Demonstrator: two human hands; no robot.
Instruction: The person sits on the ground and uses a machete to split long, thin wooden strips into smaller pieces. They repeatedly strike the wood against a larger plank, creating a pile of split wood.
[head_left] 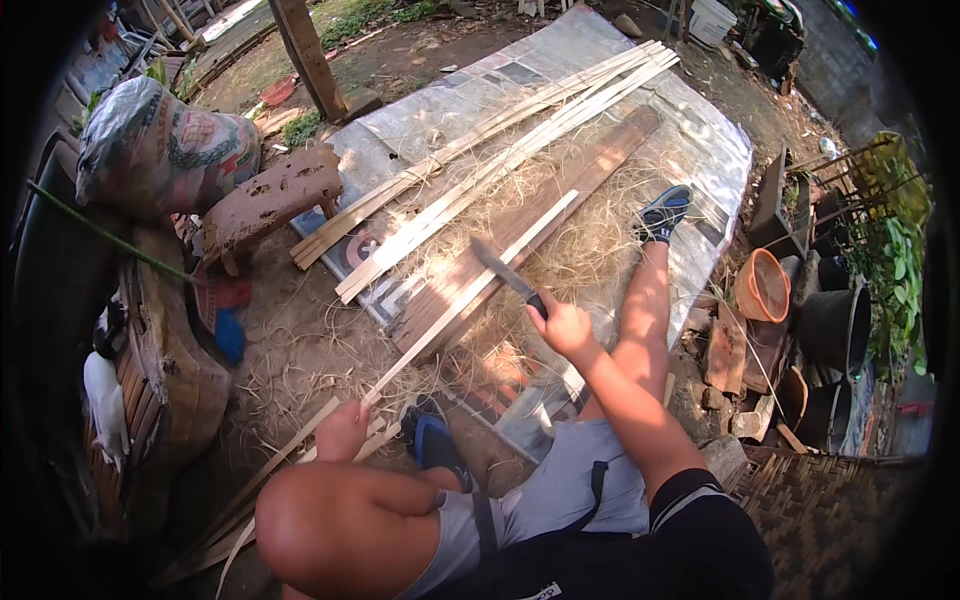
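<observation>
My right hand point(566, 329) is closed round the dark handle of a knife point(508, 274), whose blade points up and to the left. The blade lies over or just above a thin pale bamboo strip point(462, 302); whether it touches cannot be told. That strip runs lengthwise along a brown wooden board point(605, 160) on the ground sheet. At the strip's near end, my left hand point(342, 430) grips it, beside my bent knee. Curly shavings point(585, 250) lie round the board. Two bundles of pale bamboo strips point(520, 150) rest on the sheet beyond it.
More strips point(290, 445) lie by my left knee. A stuffed sack point(160, 145) and a worn wooden bench point(272, 200) stand at the left, with a white and black cat point(104, 400) nearer. An orange basket point(762, 285) and black pots point(835, 325) are at the right. A post point(308, 60) rises behind.
</observation>
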